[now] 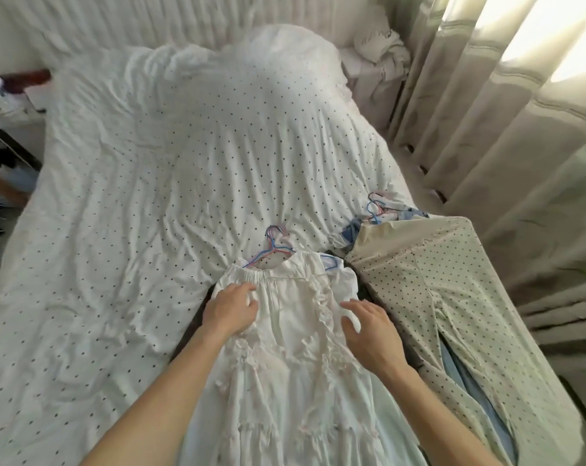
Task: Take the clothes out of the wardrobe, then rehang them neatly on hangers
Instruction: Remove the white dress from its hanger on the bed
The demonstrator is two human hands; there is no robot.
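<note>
**Q:** Progress?

**A:** The clothes lie out on the bed [133,196]. Your white dress [285,358] is flat at the near edge with wire hangers [278,245] at its neckline. One blue arm shows at the shoulder, so I judge it seated. Polka-dot trousers [453,297] lie just right of it. Nothing is back in the wardrobe yet.

**Q:** Hands?

**A:** Left hand [229,309]: fingers together, bent onto the cloth under the neckline. Pinching or pressing, I cannot tell. Right hand [369,331]: fingers apart and straight at the dress's right side. Your bare forearms reach in over the skirt.
</note>
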